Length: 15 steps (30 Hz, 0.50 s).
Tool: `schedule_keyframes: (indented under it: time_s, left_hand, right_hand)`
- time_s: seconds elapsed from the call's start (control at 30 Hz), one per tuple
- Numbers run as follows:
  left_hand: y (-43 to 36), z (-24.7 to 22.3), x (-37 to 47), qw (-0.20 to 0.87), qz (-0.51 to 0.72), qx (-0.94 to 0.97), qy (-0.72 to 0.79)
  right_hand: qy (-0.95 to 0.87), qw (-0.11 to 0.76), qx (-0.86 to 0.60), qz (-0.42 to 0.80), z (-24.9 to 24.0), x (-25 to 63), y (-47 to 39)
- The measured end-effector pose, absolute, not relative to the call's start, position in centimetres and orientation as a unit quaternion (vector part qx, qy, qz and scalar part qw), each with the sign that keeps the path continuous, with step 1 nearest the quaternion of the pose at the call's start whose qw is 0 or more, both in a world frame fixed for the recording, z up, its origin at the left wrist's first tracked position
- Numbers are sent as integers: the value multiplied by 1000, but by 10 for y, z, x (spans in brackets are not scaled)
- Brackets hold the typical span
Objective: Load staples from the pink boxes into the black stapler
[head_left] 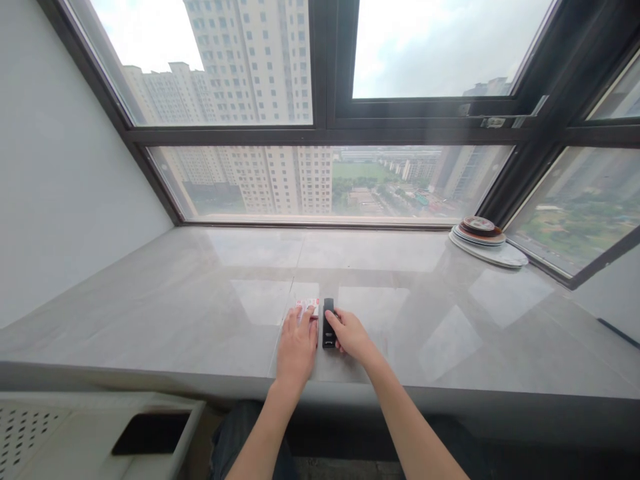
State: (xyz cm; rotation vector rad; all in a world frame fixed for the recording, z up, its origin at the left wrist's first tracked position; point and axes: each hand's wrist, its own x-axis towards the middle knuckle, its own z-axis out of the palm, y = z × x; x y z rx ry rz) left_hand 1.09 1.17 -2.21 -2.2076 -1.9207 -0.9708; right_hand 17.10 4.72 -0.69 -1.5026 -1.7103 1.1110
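A black stapler (329,330) lies lengthwise on the grey stone sill, pointing toward the window. My right hand (351,333) grips it from the right side, thumb on top and the other fingers curled at its edge. Just left of it is a small white box with red print (310,305), partly hidden under my fingers. My left hand (297,343) lies over this box with its fingers around it. A narrow gap separates the box from the stapler.
The wide stone windowsill (200,320) runs below large dark-framed windows. At its far right corner sits a stack of round plates or coasters (483,237). Below the sill's front edge, at lower left, stands a white plastic basket (90,433) with a dark handle opening.
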Motion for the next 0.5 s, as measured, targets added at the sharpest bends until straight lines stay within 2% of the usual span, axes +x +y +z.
schedule_keyframes:
  time_s: [0.13,0.33,0.5]
  left_hand:
    - [10,-22,-36,22,-313,-719,-620]
    - [27,-19,-114,6,-317,-728,-608]
    - [38,-21,-136,-3,-332,-729,-599]
  right_hand:
    - [-614,340,-486,521,-16,113,50]
    - [-618,325,-433,570,-23,48,70]
    - [-604,335,-415,592,-24,30,80]
